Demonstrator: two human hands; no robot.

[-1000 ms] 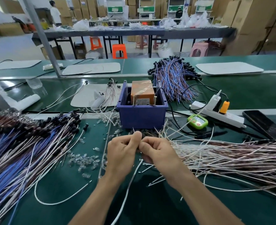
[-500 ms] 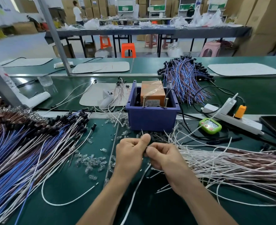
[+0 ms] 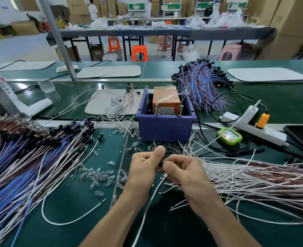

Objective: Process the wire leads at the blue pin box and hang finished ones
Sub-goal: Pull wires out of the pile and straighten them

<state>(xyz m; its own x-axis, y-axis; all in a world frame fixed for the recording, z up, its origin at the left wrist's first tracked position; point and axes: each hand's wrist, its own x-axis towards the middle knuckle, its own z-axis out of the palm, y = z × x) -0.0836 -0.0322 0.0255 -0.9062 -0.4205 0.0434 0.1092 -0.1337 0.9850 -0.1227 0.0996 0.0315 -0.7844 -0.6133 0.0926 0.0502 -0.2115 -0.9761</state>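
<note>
The blue pin box (image 3: 165, 128) stands at the centre of the green bench, with an orange taped block (image 3: 166, 100) and two upright brass pins inside. Just in front of it my left hand (image 3: 143, 168) and my right hand (image 3: 181, 172) meet, fingers curled. Together they pinch a small dark part at the end of a white wire lead (image 3: 150, 202), which trails down toward me. What sits between the fingertips is mostly hidden.
A big heap of blue, white and brown leads with black caps (image 3: 31, 157) fills the left. White and brown leads (image 3: 254, 177) spread at the right. Clear small parts (image 3: 97, 175) lie scattered near my left hand. A green timer (image 3: 229, 136), power strip (image 3: 254, 125) and phone (image 3: 302, 138) sit right.
Both hands stay together in front of the box; the thumbs have shifted slightly on the wire end. My head has moved, so the whole scene has slid right and downward in view.
</note>
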